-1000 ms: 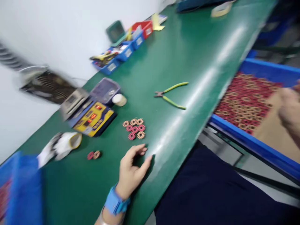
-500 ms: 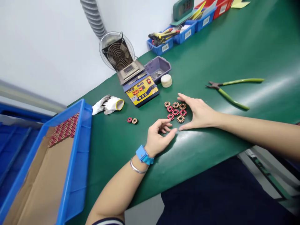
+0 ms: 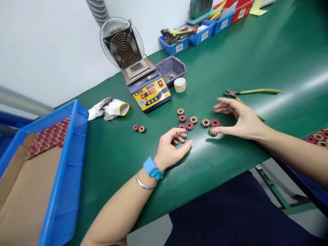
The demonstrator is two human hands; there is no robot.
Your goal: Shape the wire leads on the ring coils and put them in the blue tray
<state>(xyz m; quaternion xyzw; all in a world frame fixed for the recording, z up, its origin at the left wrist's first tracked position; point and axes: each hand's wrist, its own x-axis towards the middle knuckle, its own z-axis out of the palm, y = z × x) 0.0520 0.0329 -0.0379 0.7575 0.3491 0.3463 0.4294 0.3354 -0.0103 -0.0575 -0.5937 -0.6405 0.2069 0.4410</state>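
Note:
Several small toothed rings that look like motor stators, some red-faced and some copper-coloured, lie on the green table. My right hand (image 3: 246, 121) is open, thumb and fingers spread wide, beside a group of three. Its thumb tip is at the lower copper-coloured stator (image 3: 213, 131), which looks slightly tilted; a red stator (image 3: 215, 122) and another copper one (image 3: 205, 123) sit next to it. My left hand (image 3: 170, 148) rests on its side, open, with fingers loosely bent and thumb apart. Just beyond its fingers is a looser group with a red stator (image 3: 189, 126), one neighbour partly hidden.
At left, a blue tray (image 3: 65, 164) lined with cardboard holds rows of stators. Two stators (image 3: 138, 128) lie apart near white gloves (image 3: 109, 108). Behind stand a soldering pot (image 3: 151, 94), purple bin (image 3: 176, 66) and round white pad (image 3: 180, 85). Green-handled cutters (image 3: 258, 91) lie beyond my right hand.
My right hand has moved right, and three stators now sit apart from the rest of the cluster. My left hand has stayed nearly in place. The view has shifted slightly.

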